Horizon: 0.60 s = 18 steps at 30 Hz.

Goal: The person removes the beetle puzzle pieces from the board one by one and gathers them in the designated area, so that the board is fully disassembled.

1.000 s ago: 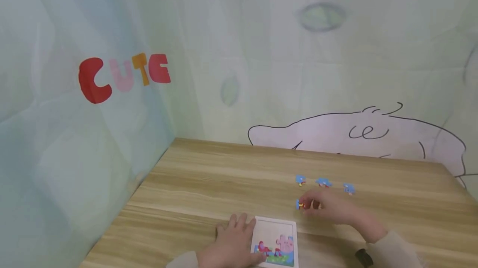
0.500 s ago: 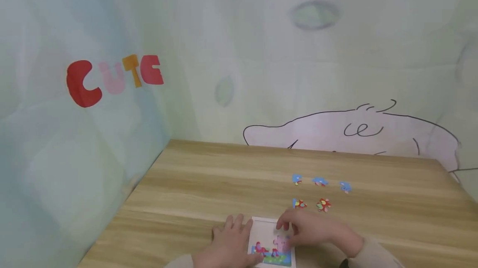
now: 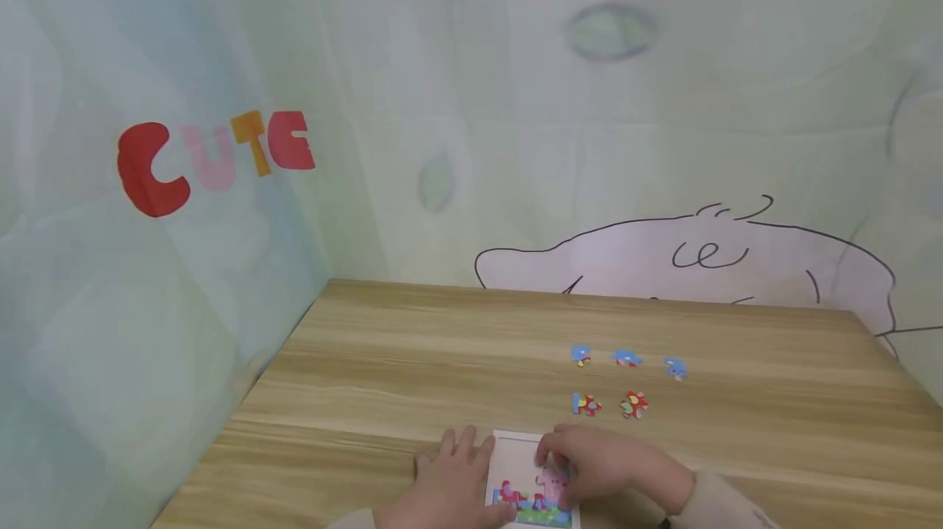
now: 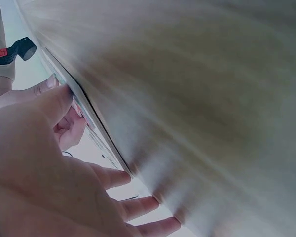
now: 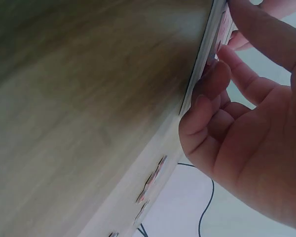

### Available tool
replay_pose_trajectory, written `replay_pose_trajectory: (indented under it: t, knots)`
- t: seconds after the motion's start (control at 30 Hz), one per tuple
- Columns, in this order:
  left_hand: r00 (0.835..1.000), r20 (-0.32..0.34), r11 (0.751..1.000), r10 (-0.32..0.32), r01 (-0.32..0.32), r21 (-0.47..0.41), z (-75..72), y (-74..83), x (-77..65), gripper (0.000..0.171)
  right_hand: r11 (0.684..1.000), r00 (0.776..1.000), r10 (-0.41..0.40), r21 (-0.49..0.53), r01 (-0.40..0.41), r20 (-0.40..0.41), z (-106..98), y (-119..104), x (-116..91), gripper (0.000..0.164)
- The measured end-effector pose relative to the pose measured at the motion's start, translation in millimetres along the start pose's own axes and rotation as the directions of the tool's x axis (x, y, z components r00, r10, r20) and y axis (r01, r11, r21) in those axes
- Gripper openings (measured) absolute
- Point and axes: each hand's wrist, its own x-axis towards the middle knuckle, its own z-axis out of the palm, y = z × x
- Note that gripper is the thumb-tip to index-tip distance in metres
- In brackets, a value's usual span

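A small jigsaw puzzle tray (image 3: 534,436) with a white frame lies at the table's near edge in the head view. Pieces with green ground and red boots fill its lower part, and a pink puzzle piece (image 3: 548,480) with a face lies above them at the right. My left hand (image 3: 451,484) rests spread along the tray's left side, thumb over the lower pieces. Bent over the pink piece, my right hand (image 3: 597,459) pinches at it with thumb and fingertips, partly hiding it. In the right wrist view, the other fingers (image 5: 207,123) curl beside the tray's edge.
Beyond the tray on the wooden table (image 3: 412,365) lie several loose pieces in two rows. Three blue ones, including a middle blue piece (image 3: 627,358), form the far row; a flower-like red piece (image 3: 634,404) and a blue-edged piece (image 3: 586,404) form the nearer. Fabric walls border the table.
My right hand has moved from the nearer row of loose pieces back to the tray's right side, uncovering the red piece. My left hand stays at the tray; the head view has shifted slightly.
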Motion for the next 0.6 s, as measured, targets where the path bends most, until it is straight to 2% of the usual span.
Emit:
replay_pose_trajectory:
  t: [0.3,0.6]
  knots:
    - [1.000,-0.005,1.000,-0.004,0.004,0.000,3.7,-0.8,-0.2,0.092,0.999,0.999,0.041,-0.008,-0.041,0.007,2.2,-2.4,1.1,0.038]
    - [1.000,-0.007,1.000,0.008,-0.008,0.002,2.6,-1.4,-0.3,0.092,0.999,0.999,0.032,0.018,-0.032,-0.002,1.2,-2.9,-0.5,0.036]
